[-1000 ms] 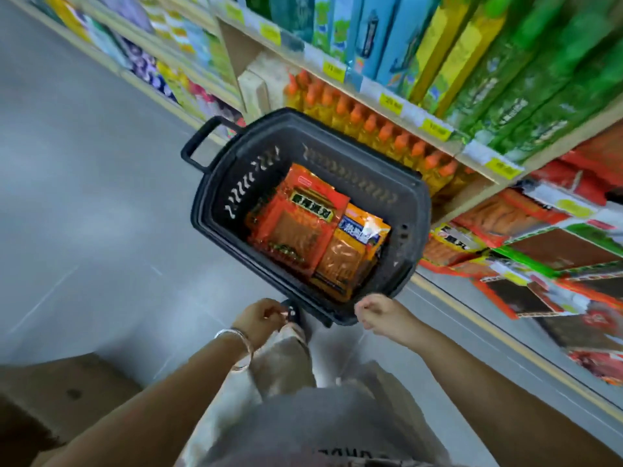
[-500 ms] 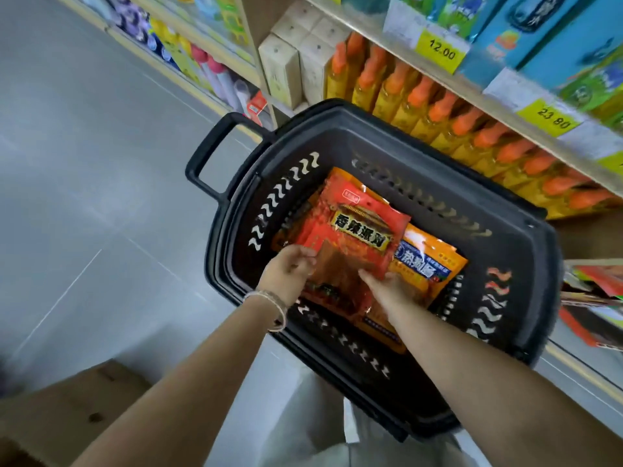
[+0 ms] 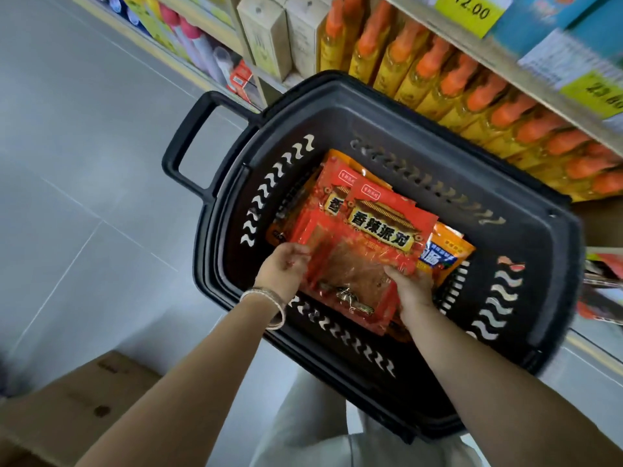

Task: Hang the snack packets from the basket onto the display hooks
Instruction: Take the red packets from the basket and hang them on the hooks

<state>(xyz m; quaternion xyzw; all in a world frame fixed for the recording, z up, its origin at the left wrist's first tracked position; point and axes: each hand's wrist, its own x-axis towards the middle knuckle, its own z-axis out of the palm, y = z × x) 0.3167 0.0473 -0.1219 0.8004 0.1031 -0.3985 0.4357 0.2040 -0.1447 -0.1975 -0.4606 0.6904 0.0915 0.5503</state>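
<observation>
Here both hands (image 3: 344,281) grip glossy red packet (image 3: 367,251) (crinkly foil) inside slotted black plastic basket (image 3: 526,237).

black basket (image 3: 526,230) with white wavy slots, red packet (image 3: 367,251), orange-blue packet (image 3: 445,254), orange-capped yellow bottles (image 3: 472,96)

Both arms reach forward and down, forearms converging toward 12 o'clock. Left hand (image 3: 281,269) at about 11 o'clock of the right one, palm turned inward, fingers curled, thumb and fingertips pinching the left edge of the packet (image 3: 362,251). Bracelet on the left wrist. Right hand (image 3: 411,286) grips the packet's lower right corner, thumb on top, other fingers hidden beneath. Hands near each other, not touching.
</observation>
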